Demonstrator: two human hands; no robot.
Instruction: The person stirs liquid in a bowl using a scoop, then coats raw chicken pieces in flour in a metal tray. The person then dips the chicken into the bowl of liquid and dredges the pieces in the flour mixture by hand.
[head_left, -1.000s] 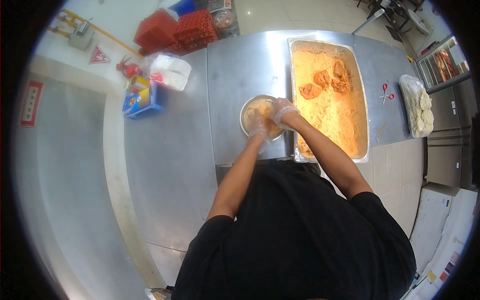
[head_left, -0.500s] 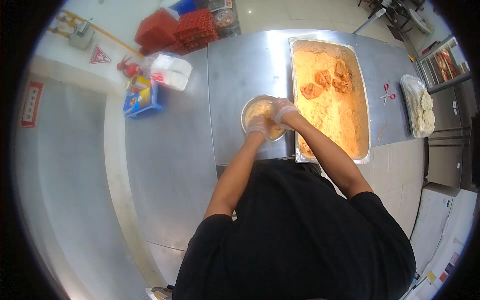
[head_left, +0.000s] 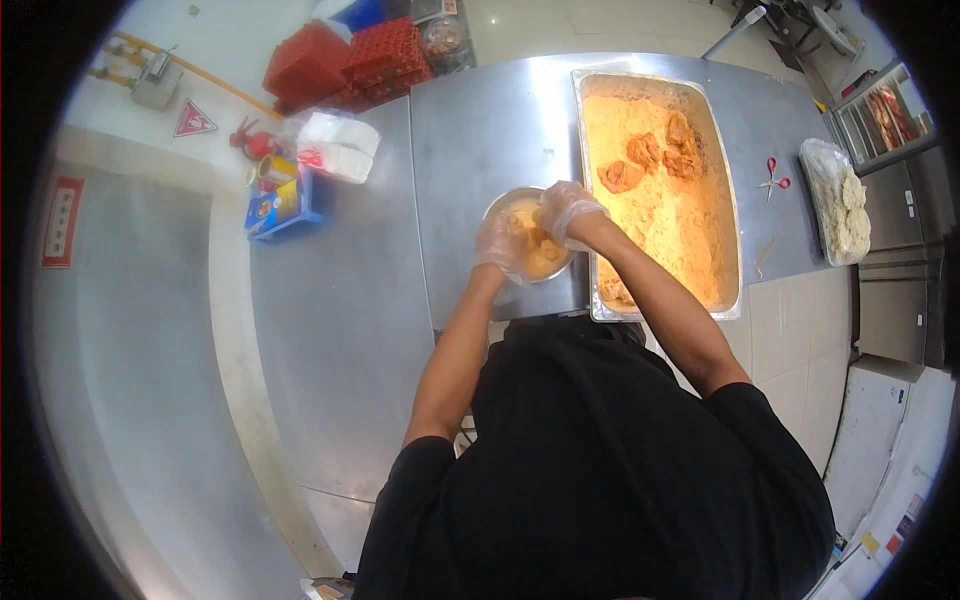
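A round metal bowl (head_left: 519, 191) stands on the steel table, with cloudy liquid and orange-brown pieces (head_left: 541, 250) inside. My left hand (head_left: 502, 243), in a clear plastic glove, is at the bowl's left side, its fingers bent over the pieces. At the upper right rim is my right hand (head_left: 569, 211), also gloved, with its fingers curled; what either hand grips is too small to tell. Just right of the bowl lies a deep metal tray (head_left: 733, 205) of orange powder (head_left: 655, 235), with several coated pieces (head_left: 643, 152) toward its far end.
Red-handled scissors (head_left: 771, 178) and a bag of pale food (head_left: 843, 215) lie right of the tray. On the left are a blue basket (head_left: 290, 228) and a white packet (head_left: 340, 143). Red crates (head_left: 390, 55) are beyond the table's far edge.
My left hand has shifted left toward the bowl's side, and more of the orange-brown pieces show between my hands. My right hand has moved slightly up. The camera view has shifted slightly.
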